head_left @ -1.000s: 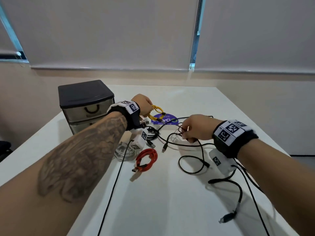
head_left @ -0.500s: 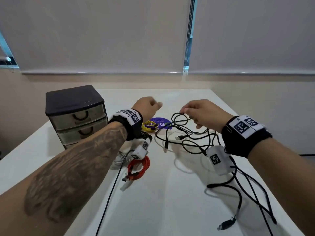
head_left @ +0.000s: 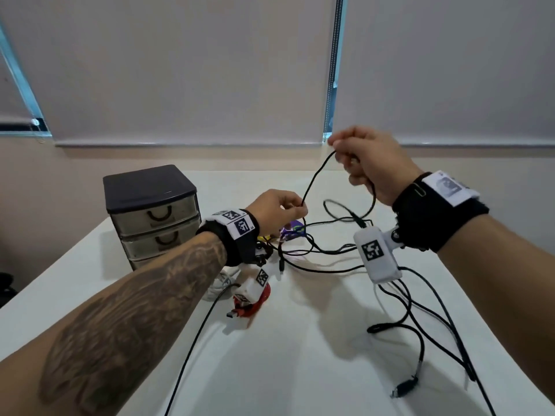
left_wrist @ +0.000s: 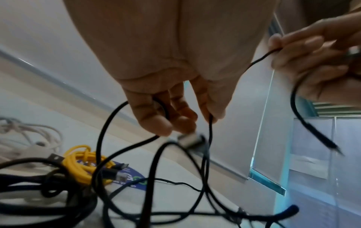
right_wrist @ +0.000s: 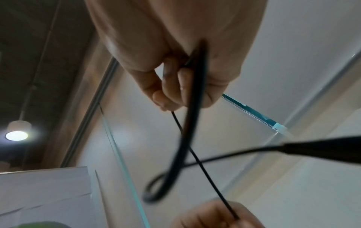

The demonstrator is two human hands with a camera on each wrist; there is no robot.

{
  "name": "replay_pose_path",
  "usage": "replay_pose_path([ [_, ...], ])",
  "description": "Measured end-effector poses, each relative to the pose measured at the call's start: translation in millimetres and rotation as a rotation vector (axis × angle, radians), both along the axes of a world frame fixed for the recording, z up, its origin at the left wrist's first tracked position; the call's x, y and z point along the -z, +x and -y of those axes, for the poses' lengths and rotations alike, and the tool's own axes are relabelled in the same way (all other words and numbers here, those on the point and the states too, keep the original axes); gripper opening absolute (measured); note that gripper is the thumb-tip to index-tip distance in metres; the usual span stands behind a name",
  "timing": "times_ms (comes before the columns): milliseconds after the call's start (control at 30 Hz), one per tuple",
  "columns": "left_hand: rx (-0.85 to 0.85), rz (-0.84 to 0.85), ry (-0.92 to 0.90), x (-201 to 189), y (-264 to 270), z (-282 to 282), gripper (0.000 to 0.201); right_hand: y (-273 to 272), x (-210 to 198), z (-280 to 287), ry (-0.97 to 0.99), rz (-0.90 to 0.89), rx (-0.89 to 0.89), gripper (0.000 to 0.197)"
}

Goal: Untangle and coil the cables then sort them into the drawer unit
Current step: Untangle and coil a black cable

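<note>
A thin black cable [head_left: 313, 178] runs taut between both hands above the table. My right hand [head_left: 360, 157] is raised high and grips its upper end [right_wrist: 187, 123], with a thicker loop [right_wrist: 168, 177] hanging from the fist. Lower and left, my left hand [head_left: 282, 207] pinches the same cable [left_wrist: 210, 131] between thumb and fingertips, and more black loops [left_wrist: 109, 138] pass through its fingers. Below lie tangled black cables [head_left: 324, 250], a yellow coil [left_wrist: 86, 163], a red coil [head_left: 255, 304] and a white cable [head_left: 219, 283]. The drawer unit [head_left: 153, 211] stands at the left with its drawers closed.
A purple round sticker [head_left: 292, 231] lies under the tangle. Black cable ends trail toward the table's right edge, one with a USB plug [head_left: 404, 388]. A long black cord [head_left: 195, 340] runs along my left forearm. Window blinds and a wall stand behind the table [head_left: 300, 370].
My right hand has risen well above the table, drawing the black cable up. My left hand has let go of the yellow coil and now pinches the black cable.
</note>
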State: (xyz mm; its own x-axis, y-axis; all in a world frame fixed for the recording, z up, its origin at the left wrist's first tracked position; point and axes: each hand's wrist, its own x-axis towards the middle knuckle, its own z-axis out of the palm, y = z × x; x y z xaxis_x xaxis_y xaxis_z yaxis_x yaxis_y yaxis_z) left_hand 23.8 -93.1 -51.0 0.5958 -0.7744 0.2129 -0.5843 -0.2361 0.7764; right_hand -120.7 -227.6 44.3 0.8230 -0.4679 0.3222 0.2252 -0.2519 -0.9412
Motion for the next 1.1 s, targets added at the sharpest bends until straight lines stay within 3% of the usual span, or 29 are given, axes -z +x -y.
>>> replay_pose_path([
  [167, -0.016, 0.206, 0.211, 2.0, -0.9, -12.0, 0.006, -7.3, -40.3, -3.9, 0.022, 0.170, 0.061, 0.021],
  [300, -0.063, 0.398, 0.310, -18.6, -15.9, -14.5, 0.066, -11.3, -51.8, -10.5, 0.015, 0.109, -0.014, 0.023],
  [367, -0.017, 0.277, 0.172, -26.9, -26.0, -7.2, 0.063, -11.1, -55.3, -19.6, 0.039, 0.111, -0.075, 0.023],
  [467, 0.036, 0.054, 0.010, -27.0, -30.4, 3.6, 0.023, -12.3, -63.1, -25.6, 0.046, 0.183, -0.085, 0.025],
  [500, 0.021, 0.025, -0.029, -26.2, -29.2, 5.1, 0.020, -14.3, -64.2, -24.6, -0.001, 0.198, -0.064, 0.025],
  [567, -0.016, -0.028, -0.117, -28.6, -27.6, 3.8, 0.025, -18.0, -59.4, -18.1, -0.286, 0.139, 0.041, 0.025],
  [667, -0.023, -0.146, -0.233, -39.3, -28.2, -0.9, 0.031, -17.8, -34.7, -10.3, -0.842, -0.224, 0.097, 0.016],
  [733, 0.008, -0.179, -0.296, -46.6, -33.0, -2.2, 0.031, -12.1, -12.1, -7.9, -0.972, -0.420, 0.046, 0.028],
  [833, 0.016, -0.238, -0.371, -49.0, -41.4, -1.5, 0.028, -3.8, 7.0, -8.4, -0.811, -0.430, 0.052, 0.039],
  [1000, -0.009, -0.262, -0.471, -38.9, -43.0, -0.2, 0.016, -1.5, 7.0, -5.2, -0.662, -0.442, 0.064, 0.031],
  [1100, 0.029, -0.348, -0.441, -33.2, -40.4, -1.0, 0.022, 1.4, 14.0, -4.3, -0.601, -0.408, 0.092, 0.028],
])
